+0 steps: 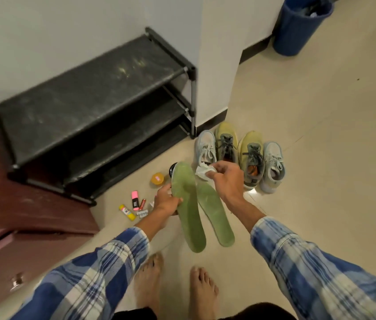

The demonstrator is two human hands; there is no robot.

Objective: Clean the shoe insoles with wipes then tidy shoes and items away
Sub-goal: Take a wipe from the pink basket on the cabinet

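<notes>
My left hand point(166, 200) grips a long green insole point(188, 204) by its left edge and holds it up above the floor. A second green insole point(216, 213) lies just right of it; whether it rests on the floor I cannot tell. My right hand point(227, 179) pinches a crumpled white wipe point(203, 171) next to the toe end of the held insole. Behind the hands stand two yellow-green sneakers point(226, 139) point(251, 155) flanked by two pale blue sneakers point(205, 146) point(273, 162).
A black three-tier shoe rack point(94, 107) stands against the wall at left, beside a maroon cabinet point(20, 218). On the floor lie an orange-lidded jar point(157, 179), a pink highlighter point(135, 199), a yellow glue stick point(127, 212) and a battery point(142, 203). A blue bin point(300, 26) stands far right.
</notes>
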